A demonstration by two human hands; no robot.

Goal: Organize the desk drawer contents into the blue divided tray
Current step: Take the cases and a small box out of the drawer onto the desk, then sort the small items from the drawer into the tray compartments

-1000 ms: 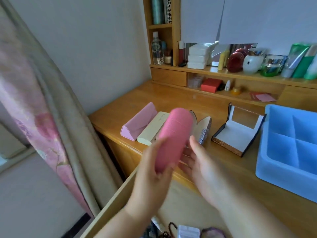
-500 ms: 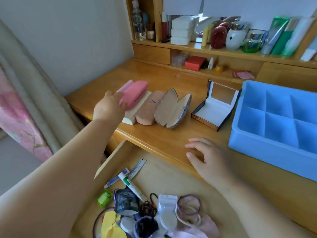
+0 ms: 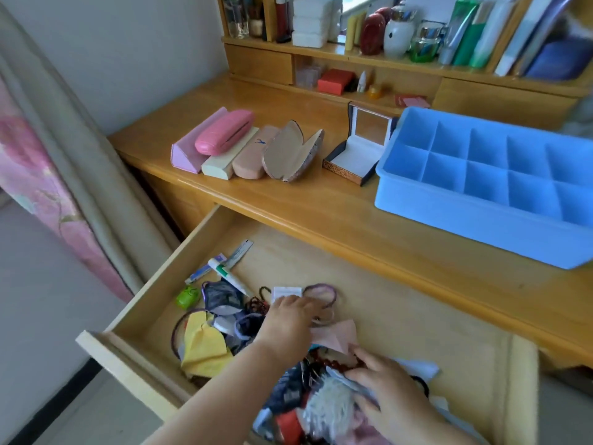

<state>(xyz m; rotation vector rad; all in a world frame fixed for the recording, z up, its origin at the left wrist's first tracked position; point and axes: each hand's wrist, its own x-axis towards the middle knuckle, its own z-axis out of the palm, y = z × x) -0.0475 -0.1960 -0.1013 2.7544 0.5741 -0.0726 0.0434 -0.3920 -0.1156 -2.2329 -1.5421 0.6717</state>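
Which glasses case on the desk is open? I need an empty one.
The brown clamshell case at the right end of the row; its shell gapes open, while the pink, cream and tan cases are closed.

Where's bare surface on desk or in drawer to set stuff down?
Free: desk strip between the open drawer and blue divided tray; drawer floor right of both hands, toward the desk edge. Tray compartments look empty. Crowded: drawer's left-front pile under left hand and right hand; row of glasses cases.

Floral pink curtain (image 3: 38, 175) at left, red box (image 3: 335, 81) and bottles (image 3: 398, 33) on the shelves.
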